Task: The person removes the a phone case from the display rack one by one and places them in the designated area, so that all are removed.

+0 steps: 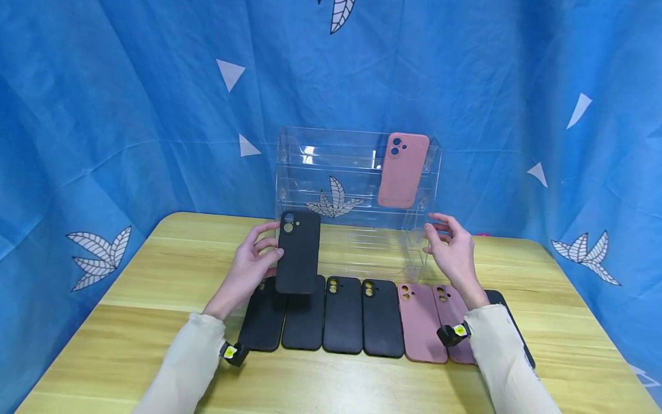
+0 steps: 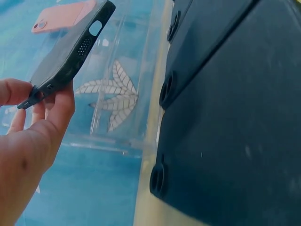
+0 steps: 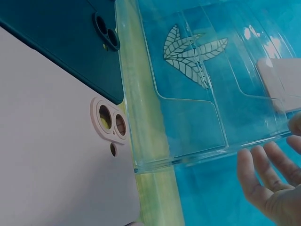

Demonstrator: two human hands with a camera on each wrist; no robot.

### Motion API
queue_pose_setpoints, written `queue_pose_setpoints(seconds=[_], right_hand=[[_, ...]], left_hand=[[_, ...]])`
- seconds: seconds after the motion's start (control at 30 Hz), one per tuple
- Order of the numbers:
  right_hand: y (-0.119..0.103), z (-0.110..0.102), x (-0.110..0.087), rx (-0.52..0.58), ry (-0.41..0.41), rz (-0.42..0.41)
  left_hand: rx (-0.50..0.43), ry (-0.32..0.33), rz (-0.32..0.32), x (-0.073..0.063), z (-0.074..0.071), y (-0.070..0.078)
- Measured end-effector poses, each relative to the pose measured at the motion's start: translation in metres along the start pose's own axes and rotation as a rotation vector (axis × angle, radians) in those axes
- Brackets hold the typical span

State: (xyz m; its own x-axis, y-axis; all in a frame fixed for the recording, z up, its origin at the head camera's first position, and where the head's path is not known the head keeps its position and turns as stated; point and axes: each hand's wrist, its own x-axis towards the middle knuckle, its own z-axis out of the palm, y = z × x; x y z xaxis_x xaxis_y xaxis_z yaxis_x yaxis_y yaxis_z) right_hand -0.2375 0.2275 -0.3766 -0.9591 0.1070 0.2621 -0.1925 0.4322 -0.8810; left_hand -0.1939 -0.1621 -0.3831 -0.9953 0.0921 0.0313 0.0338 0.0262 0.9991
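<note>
My left hand [image 1: 251,259] pinches a black phone case [image 1: 298,253] by its left edge, thumb on the back and fingers behind. The case is held upright above the row of cases, in front of the clear tiered rack [image 1: 357,270]; the left wrist view shows its port end [image 2: 70,61]. My right hand [image 1: 451,248] is beside the rack's right side with relaxed fingers and holds nothing. In the right wrist view its fingers [image 3: 268,165] are by the rack's edge; whether they touch it I cannot tell. A pink phone case [image 1: 404,172] leans in the rack's upper right.
In front of the rack lies a row of phone cases: several black ones [image 1: 343,316], two pink ones [image 1: 423,325], and a black one [image 1: 519,328] partly under my right sleeve. All rest on a wooden table [image 1: 320,382]. A blue patterned cloth [image 1: 170,115] hangs behind.
</note>
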Motion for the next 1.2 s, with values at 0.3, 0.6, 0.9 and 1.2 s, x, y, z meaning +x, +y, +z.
queue_pose_setpoints(seconds=[0.3,0.6,0.9,1.2], right_hand=[[0.003,0.000,0.000,0.010,-0.010,-0.008],[0.003,0.000,0.000,0.012,-0.016,-0.011],[0.003,0.000,-0.001,0.009,-0.016,-0.007],[0.001,0.000,-0.002,0.016,-0.015,-0.010]], left_hand=[[0.017,-0.030,-0.033,-0.011,-0.021,-0.003],[0.074,-0.040,-0.052,-0.020,-0.042,-0.008],[0.088,-0.051,-0.066,-0.028,-0.063,-0.015],[0.156,-0.049,-0.094,-0.037,-0.081,-0.014]])
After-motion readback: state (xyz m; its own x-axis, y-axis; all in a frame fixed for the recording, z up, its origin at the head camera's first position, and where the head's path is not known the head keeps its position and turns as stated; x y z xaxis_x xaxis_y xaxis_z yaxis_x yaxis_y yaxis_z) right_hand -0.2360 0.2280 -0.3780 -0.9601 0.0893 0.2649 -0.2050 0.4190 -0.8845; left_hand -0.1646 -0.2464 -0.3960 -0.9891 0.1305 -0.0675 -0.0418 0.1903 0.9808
